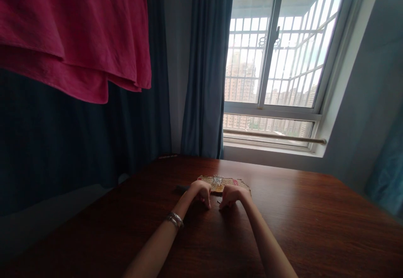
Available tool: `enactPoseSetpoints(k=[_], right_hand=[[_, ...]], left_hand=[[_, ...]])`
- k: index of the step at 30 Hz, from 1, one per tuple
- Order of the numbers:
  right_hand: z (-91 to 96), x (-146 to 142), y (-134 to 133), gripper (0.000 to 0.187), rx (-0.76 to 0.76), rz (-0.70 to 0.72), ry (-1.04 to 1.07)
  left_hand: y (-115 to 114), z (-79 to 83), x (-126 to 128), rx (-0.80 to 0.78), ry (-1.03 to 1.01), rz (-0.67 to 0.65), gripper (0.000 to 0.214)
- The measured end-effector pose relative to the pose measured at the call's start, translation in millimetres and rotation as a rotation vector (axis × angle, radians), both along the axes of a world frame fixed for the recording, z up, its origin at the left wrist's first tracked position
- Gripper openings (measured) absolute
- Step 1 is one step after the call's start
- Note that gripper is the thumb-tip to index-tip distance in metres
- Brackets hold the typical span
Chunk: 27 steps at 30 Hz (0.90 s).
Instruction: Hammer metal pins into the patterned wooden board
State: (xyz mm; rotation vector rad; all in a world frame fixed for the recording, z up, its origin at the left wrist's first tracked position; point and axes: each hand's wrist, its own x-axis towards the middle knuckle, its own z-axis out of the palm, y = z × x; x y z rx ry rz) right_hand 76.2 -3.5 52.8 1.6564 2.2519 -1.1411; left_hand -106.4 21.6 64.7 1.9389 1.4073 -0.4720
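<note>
My left hand [202, 189] is bent down at the wrist over the table, fingers curled and tips pointing down; anything between them is hidden. My right hand [232, 195] is curled in a pinch close by, with a small thin silvery piece [219, 202] at its fingertips, too small to name. Just beyond both hands lies a flat, speckled tan board [228, 182] with pinkish patches and a jagged edge. A row of silvery, upright prongs or loops [218, 180] stands at its middle. My hands hide part of its near edge.
The dark brown wooden table [302, 219] spreads around my hands. A dark flat item [181, 189] lies left of my left hand. Behind stand blue curtains [204, 81] and a barred window [277, 68]. A pink cloth [78, 39] hangs at upper left.
</note>
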Motion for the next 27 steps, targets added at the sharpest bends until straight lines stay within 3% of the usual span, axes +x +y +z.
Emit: enactPoseSetpoints(k=[3, 7, 10, 18, 27], right_hand=[[-4.7, 6, 11, 0.021, 0.099, -0.051, 0.081], [-14.7, 5, 26, 0.028, 0.397, -0.216, 0.21], [-28.7, -4, 32, 0.03, 0.606, -0.321, 0.29], [-62.8, -15, 37, 0.028, 0.785, -0.354, 0.341], [-70.6, -14, 36, 0.026, 0.811, -0.426, 0.373]], left_hand=[[2, 3.3, -1, 0.126, -0.16, 0.041, 0.028], [12, -5.3, 5, 0.629, -0.302, 0.265, 0.017], [19, -18.9, 13, 0.84, -0.339, 0.403, 0.021], [21, -46.1, 20, 0.91, -0.399, 0.369, 0.026], [10, -41.4, 20, 0.948, -0.434, 0.337, 0.021]])
